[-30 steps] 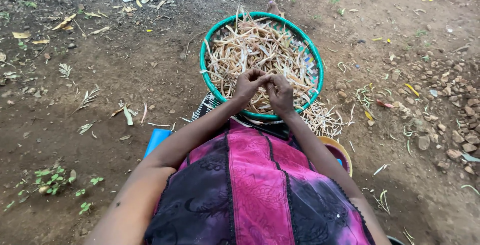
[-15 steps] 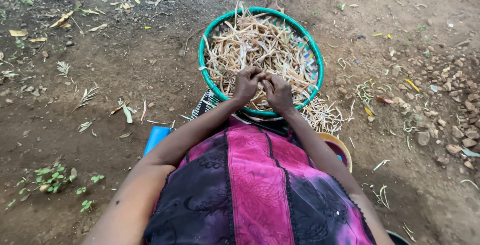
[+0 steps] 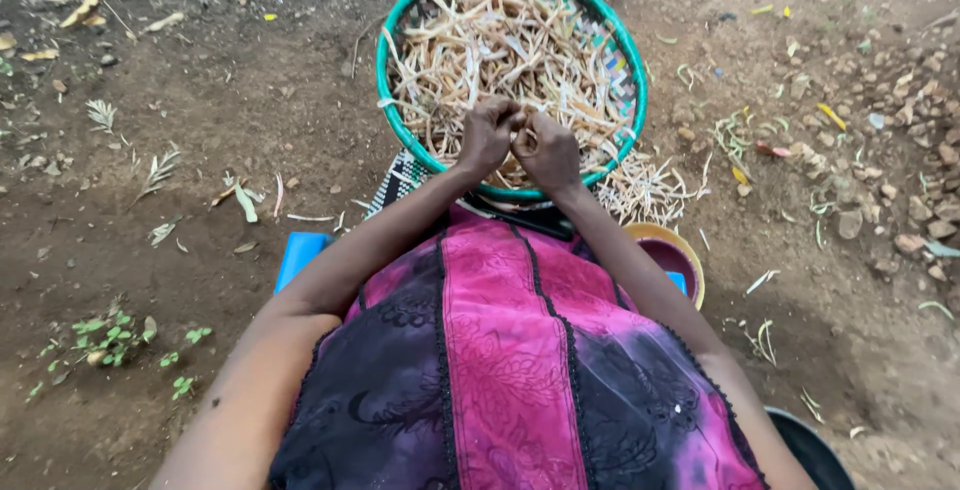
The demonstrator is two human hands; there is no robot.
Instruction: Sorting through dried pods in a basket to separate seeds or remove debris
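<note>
Left hand (image 3: pixel 487 137) and right hand (image 3: pixel 548 151) pressed together, knuckles up, fingers curled shut on a pod (image 3: pixel 520 126) pinched between them. Held over near rim of basket (image 3: pixel 400 140), green-edged, heaped with dry pale pods (image 3: pixel 500 50). More pods spilled on dirt just right of basket (image 3: pixel 645 190). Yellow-rimmed bowl (image 3: pixel 690 260) beside right forearm. Blue seat edge (image 3: pixel 298 255) under left arm.
</note>
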